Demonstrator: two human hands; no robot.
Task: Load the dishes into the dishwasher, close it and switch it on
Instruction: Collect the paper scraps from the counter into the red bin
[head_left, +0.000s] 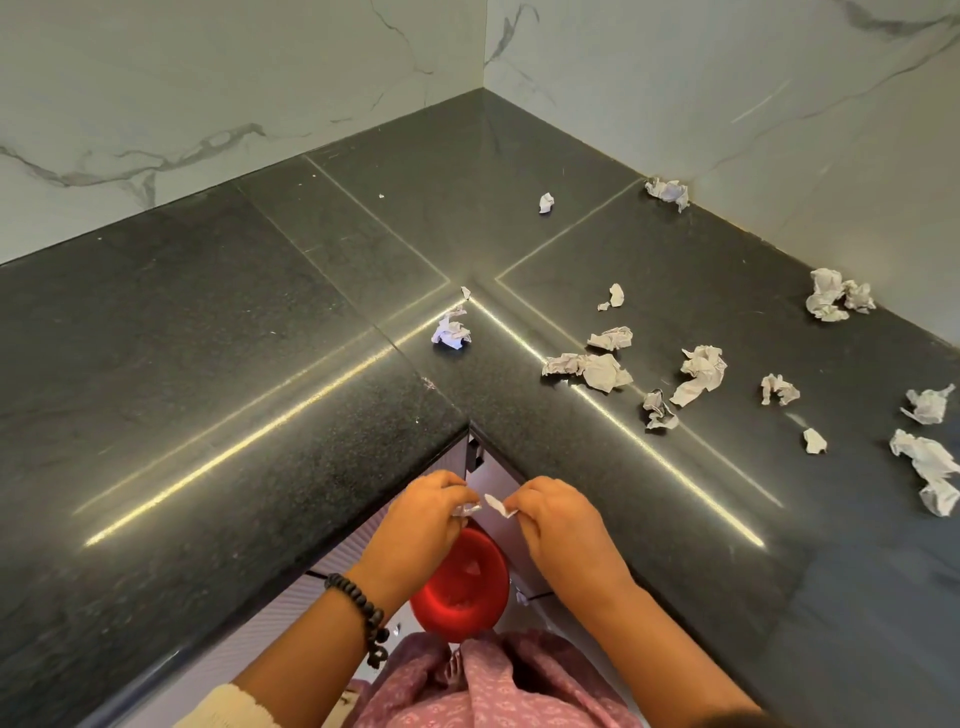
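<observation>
My left hand (423, 512) and my right hand (558, 519) are close together in front of the inner corner of a black counter (260, 364). Each pinches a small white scrap of paper: the left scrap (466, 510), the right scrap (500, 506). The two scraps are apart. Below my hands, on the floor, stands a red round bin or bowl (460, 590) with a few white bits inside. No dishes and no dishwasher are in view.
Several crumpled white paper pieces lie on the counter's right wing (698, 374), and one lies near the corner seam (451, 332). Marble walls (727, 104) close the counter at the back. Ribbed cabinet fronts (291, 608) are under the counter edge.
</observation>
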